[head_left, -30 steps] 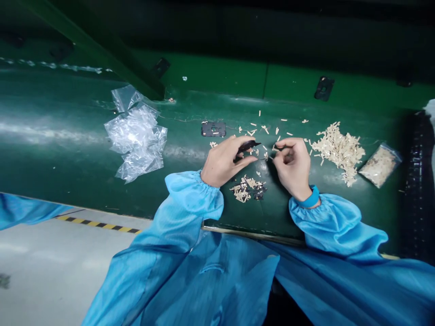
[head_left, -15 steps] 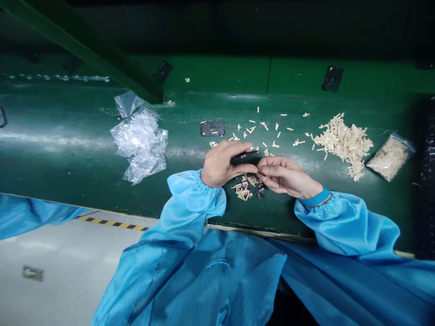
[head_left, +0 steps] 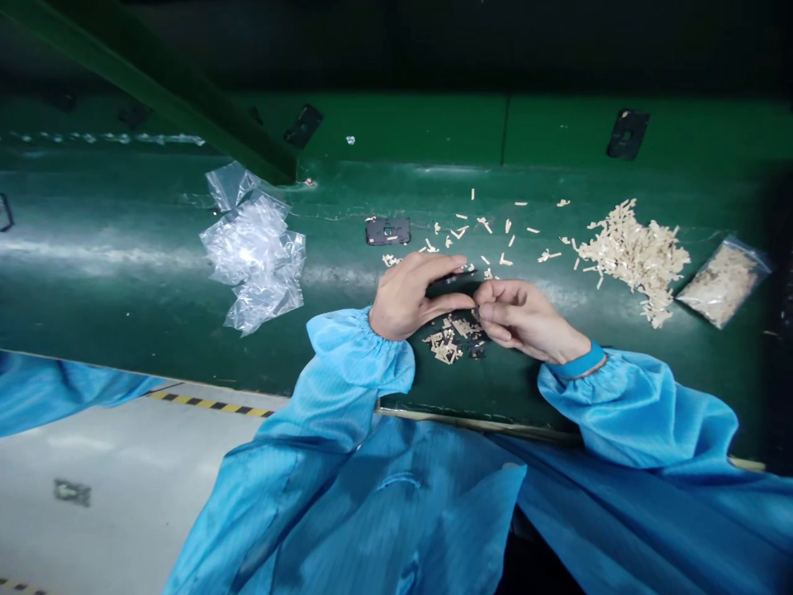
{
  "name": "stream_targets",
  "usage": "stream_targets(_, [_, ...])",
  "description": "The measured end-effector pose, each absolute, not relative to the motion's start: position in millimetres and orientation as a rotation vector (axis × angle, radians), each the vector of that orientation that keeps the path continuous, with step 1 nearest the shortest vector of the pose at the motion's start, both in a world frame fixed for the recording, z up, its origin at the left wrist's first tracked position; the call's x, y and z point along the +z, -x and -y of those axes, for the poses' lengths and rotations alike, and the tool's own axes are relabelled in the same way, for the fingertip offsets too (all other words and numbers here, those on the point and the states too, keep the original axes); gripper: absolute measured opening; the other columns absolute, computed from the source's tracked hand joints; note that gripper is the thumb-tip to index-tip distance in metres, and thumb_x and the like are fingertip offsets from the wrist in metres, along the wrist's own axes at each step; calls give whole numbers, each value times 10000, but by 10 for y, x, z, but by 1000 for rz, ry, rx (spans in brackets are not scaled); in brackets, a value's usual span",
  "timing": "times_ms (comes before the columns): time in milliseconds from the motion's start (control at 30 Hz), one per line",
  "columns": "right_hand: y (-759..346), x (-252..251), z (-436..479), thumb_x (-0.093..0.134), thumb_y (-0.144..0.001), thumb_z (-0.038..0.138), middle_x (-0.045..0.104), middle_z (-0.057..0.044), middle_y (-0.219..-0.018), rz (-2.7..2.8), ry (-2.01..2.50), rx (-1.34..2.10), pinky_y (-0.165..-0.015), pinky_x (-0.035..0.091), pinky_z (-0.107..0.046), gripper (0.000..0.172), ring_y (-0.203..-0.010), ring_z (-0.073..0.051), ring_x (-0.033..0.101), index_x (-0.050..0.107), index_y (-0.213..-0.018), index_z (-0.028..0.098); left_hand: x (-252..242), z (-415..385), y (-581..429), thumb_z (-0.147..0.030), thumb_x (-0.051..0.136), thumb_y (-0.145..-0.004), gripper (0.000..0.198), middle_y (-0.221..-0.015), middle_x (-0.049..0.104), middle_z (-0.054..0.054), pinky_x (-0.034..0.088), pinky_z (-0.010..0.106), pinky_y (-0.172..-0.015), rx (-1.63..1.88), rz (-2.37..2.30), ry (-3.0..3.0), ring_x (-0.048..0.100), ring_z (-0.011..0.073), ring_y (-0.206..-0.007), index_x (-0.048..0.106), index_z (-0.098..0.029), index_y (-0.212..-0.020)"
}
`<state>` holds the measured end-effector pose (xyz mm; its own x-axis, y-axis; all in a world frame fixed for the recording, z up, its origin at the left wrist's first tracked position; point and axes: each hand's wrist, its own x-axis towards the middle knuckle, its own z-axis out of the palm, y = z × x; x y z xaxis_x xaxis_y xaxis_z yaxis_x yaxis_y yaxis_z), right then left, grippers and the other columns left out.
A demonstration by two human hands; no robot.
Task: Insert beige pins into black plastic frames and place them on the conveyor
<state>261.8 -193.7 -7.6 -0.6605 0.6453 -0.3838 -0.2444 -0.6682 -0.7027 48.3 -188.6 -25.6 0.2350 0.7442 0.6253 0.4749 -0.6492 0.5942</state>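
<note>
My left hand (head_left: pixel 412 293) is closed around a small flat black part (head_left: pixel 451 283), held between thumb and fingers just above the green surface (head_left: pixel 124 273). My right hand (head_left: pixel 517 316) meets it from the right, fingertips pinched against the black part's end; what they hold is too small to make out. Directly below both hands lies a small heap of beige strips and dark bits (head_left: pixel 455 339). Both arms wear blue sleeves.
Loose beige strips (head_left: pixel 489 227) are scattered beyond the hands, with a large pile (head_left: pixel 632 248) and a filled clear bag (head_left: pixel 722 281) at the right. Another black part (head_left: pixel 387 230) lies behind the left hand. Crumpled clear bags (head_left: pixel 254 248) lie to the left. A green beam (head_left: pixel 154 91) crosses the back left.
My right hand came from the scattered strips down and left to meet the left hand at the black part. The left hand stayed nearly still.
</note>
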Motion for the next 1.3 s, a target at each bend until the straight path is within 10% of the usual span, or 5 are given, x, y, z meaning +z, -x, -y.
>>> stream_targets(367, [-2599, -97, 1907, 713, -775, 181, 618, 23, -672, 1341, 1278, 1408, -509, 433, -231, 94, -552, -95, 517, 623, -777, 207, -182, 1917, -733, -407, 596, -974, 267, -1082, 730, 77, 662, 324, -772, 961, -1065, -961, 748, 170, -898, 651, -183, -1107])
stream_targets(667, [-2594, -118, 1945, 689, -756, 127, 616, 25, -679, 1428, 1361, 1354, -496, 414, -235, 123, -557, -105, 530, 606, -773, 217, -160, 1897, -726, -304, 769, -834, 140, -864, 749, 8, 599, 278, -807, 1067, -1295, -1077, 707, 145, -833, 721, -177, -864])
stream_targets(900, [-2595, -88, 1908, 695, -768, 175, 564, 29, -622, 1368, 1347, 1316, -470, 383, -242, 117, -510, -97, 455, 591, -744, 222, -150, 1866, -678, -260, 725, -869, 390, -1277, 686, 56, 606, 268, -738, 1113, -1242, -1181, 711, 173, -976, 616, -252, -1243])
stream_targets(1133, [-2606, -117, 1914, 677, -756, 142, 558, 35, -629, 1345, 1321, 1324, -475, 374, -239, 108, -504, -89, 430, 603, -756, 222, -181, 1825, -628, -288, 786, -838, 277, -810, 653, -28, 575, 218, -738, 1184, -1247, -1079, 714, 114, -813, 526, -219, -904])
stream_targets(1300, [-2592, -104, 1901, 693, -757, 184, 570, 29, -634, 1329, 1337, 1318, -477, 378, -240, 105, -516, -96, 449, 595, -754, 223, -182, 1843, -654, -266, 798, -813, 391, -916, 729, 2, 604, 242, -756, 1101, -1222, -1053, 719, 122, -809, 622, -215, -1159])
